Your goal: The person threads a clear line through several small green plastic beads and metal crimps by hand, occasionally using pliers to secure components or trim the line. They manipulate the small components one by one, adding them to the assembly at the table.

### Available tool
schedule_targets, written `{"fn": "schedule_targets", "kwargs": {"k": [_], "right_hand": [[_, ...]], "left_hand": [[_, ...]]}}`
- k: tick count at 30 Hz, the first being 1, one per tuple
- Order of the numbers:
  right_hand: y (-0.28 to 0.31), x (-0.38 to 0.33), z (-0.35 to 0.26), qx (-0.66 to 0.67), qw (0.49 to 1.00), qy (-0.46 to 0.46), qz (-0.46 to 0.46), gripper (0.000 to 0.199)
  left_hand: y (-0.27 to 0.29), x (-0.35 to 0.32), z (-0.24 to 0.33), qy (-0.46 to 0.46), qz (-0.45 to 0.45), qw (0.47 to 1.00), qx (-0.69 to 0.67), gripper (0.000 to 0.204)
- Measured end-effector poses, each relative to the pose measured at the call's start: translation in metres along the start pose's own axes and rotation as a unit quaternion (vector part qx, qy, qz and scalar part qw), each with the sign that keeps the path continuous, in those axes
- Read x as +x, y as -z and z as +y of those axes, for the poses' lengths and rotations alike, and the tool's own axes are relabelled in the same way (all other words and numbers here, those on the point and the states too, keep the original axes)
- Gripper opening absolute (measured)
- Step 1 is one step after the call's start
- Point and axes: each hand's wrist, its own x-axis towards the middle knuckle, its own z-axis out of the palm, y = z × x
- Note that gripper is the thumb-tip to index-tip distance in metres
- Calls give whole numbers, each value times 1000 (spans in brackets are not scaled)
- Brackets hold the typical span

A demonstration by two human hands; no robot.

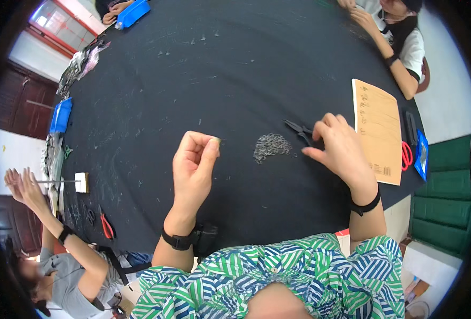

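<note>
My feed comes through bright and fairly even. The strongest glare I get is at ten o'clock, where the red-framed window (58, 22) washes toward white. The black tablecloth (219, 80) swallows most shadow. Lens distortion bows the green door (443, 196) at three o'clock, and the rim falls to black. At eight o'clock, a person (81, 282) shows a blurred head; the metal pile (271, 146) reads reasonably crisp.
</note>
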Motion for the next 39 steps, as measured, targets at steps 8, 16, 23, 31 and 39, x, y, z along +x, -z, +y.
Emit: {"fn": "schedule_targets", "kwargs": {"k": [8,16,23,31,39], "right_hand": [[-2,9,-6,75,997,33,5,17],[-1,10,-34,302,932,195,46,23],[1,7,-42,283,929,235,35,27],[-6,7,-41,251,932,252,69,28],[-8,7,-41,256,933,248,58,26]], "left_hand": [[-4,2,2,-1,12,1000,-6,9],[-9,-1,8,-18,-3,1000,24,8],[-9,-1,3,-94,-18,992,82,6],[-11,0,3,-113,-24,984,136,6],[-10,1,0,-120,-21,983,140,8]]}}
